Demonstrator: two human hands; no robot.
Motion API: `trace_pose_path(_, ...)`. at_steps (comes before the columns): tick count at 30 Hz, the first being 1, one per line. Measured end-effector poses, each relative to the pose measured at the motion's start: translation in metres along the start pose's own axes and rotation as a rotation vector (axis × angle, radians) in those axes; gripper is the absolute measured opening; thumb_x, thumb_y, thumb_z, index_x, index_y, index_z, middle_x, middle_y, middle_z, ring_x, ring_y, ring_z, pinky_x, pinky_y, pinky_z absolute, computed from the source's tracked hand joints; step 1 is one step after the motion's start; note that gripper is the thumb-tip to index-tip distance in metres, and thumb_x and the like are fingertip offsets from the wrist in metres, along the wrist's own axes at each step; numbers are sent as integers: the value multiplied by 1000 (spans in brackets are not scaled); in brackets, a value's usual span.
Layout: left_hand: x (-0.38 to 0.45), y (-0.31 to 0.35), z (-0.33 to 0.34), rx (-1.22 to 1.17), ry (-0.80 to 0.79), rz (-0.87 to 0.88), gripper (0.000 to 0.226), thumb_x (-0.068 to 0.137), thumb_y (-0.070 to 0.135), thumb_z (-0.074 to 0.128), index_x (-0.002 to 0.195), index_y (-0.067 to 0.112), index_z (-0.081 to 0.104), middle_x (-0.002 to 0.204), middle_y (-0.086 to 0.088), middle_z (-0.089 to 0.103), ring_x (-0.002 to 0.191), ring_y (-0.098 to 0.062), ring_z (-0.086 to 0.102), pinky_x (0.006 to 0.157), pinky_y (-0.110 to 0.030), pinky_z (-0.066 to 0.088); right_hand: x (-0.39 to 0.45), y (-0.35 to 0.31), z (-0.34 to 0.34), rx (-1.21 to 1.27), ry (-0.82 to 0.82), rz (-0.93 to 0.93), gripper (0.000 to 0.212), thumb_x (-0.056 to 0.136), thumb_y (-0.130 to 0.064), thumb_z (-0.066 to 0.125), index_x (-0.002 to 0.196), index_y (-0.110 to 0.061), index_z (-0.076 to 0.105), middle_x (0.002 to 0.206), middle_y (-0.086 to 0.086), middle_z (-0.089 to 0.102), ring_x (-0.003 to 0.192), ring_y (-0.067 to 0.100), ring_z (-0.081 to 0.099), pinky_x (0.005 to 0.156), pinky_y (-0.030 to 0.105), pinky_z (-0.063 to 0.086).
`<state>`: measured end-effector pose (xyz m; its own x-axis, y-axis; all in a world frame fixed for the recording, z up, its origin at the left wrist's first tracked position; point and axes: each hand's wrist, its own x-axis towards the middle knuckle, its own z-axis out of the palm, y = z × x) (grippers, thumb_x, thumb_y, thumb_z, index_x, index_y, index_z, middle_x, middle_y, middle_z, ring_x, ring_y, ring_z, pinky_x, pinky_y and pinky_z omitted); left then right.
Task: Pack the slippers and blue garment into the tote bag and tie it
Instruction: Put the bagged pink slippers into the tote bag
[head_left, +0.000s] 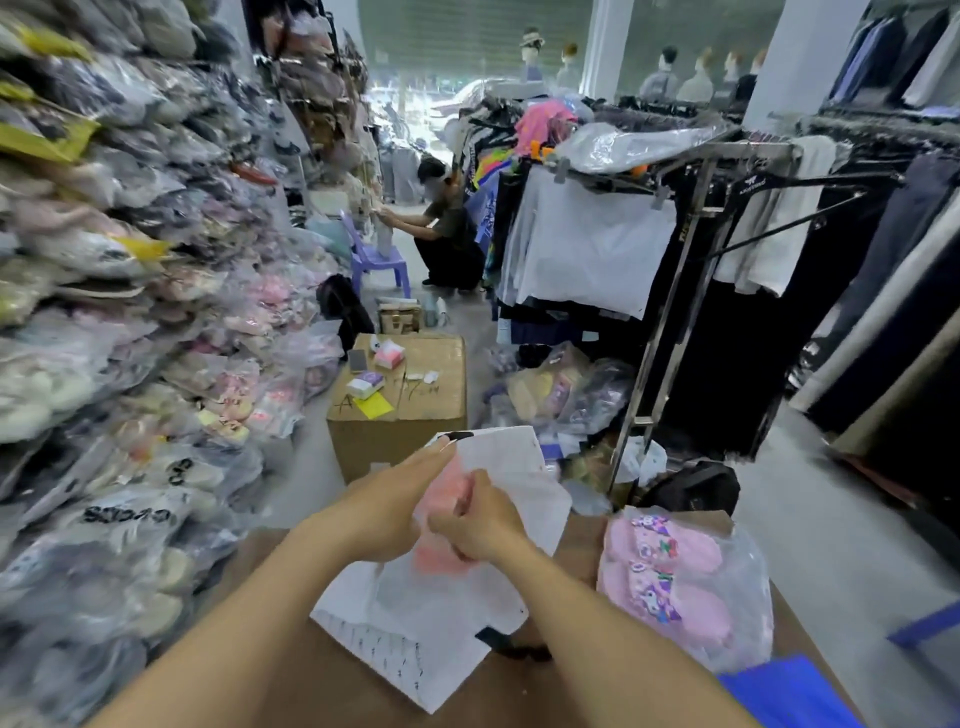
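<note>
Narrow aisle ahead, both hands' grip, left hand (387, 512) and right hand (480, 525), pinching white tote bag (431, 618).

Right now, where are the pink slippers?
In the head view, the pink slippers lie in clear plastic on the brown surface, lower right, beside the right hand.

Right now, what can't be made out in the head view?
- Pink item: mostly covered by left hand, right hand and white sheet; identity unclear.
- Writing on lower paper: too small, blurred.
- Blue item: cut off by the bottom edge.
- Bagged pink slippers: count unclear through plastic.
</note>
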<state>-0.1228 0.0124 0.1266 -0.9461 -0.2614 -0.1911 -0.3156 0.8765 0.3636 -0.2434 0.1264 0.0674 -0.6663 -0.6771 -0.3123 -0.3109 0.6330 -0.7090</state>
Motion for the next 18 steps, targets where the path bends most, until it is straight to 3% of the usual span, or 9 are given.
trace_pose_path(3, -22, 7, -8, -37, 8, -1, 99, 80, -5, 39, 148, 52, -5, 147, 44, -17, 143, -6, 29, 90, -21, 47, 22, -6, 34, 101, 33, 169, 70, 76, -54, 56, 131, -12, 41, 126, 10, 62, 116, 35, 58, 95, 42, 48)
trace_pose_path(5, -32, 8, -9, -61, -16, 3, 99, 81, -6, 39, 148, 55, -2, 151, 41, -11, 145, -1, 21, 90, -15, 43, 35, -4, 47, 209, 75, 305, 75, 81, -57, 55, 137, -11, 37, 133, 11, 59, 122, 35, 57, 103, 42, 45)
trace_pose_path(8, -39, 11, -9, -90, -64, 1, 98, 81, -6, 39, 148, 55, 1, 156, 36, -4, 147, -1, 12, 108, -23, 34, 58, 14, 65, 350, 91, 440, 89, 72, -71, 55, 137, -12, 43, 131, 12, 62, 117, 33, 61, 100, 44, 50)
trace_pose_path(11, -38, 16, -9, -98, -99, -18, 95, 83, -6, 42, 151, 49, 2, 158, 31, -3, 148, -4, 12, 108, -23, 32, 138, 83, 107, 362, 64, 398, 94, 54, -79, 54, 120, -12, 61, 114, 14, 72, 96, 32, 69, 92, 47, 56)
trace_pose_path(12, -35, 19, -8, -98, -107, -17, 95, 83, -4, 43, 151, 48, 2, 159, 30, -3, 148, -5, 12, 110, -26, 33, 125, 77, 97, 313, 15, 373, 95, 50, -80, 57, 115, -11, 66, 110, 15, 74, 88, 32, 69, 88, 48, 58)
trace_pose_path(15, -23, 30, -7, -86, -113, -14, 90, 86, 3, 48, 152, 42, 1, 161, 24, -2, 149, -8, 12, 113, -30, 33, 92, 61, 58, 281, -31, 307, 80, 54, -61, 64, 115, -9, 68, 110, 16, 73, 85, 33, 70, 82, 49, 61)
trace_pose_path(18, -5, 45, -1, -4, -64, -61, 84, 86, 13, 48, 154, 37, 4, 163, 18, 3, 145, -15, 27, 105, -35, 42, 20, 17, -1, 31, -40, 198, 38, 85, -40, 59, 110, -14, 70, 113, 8, 72, 94, 27, 68, 82, 37, 55)
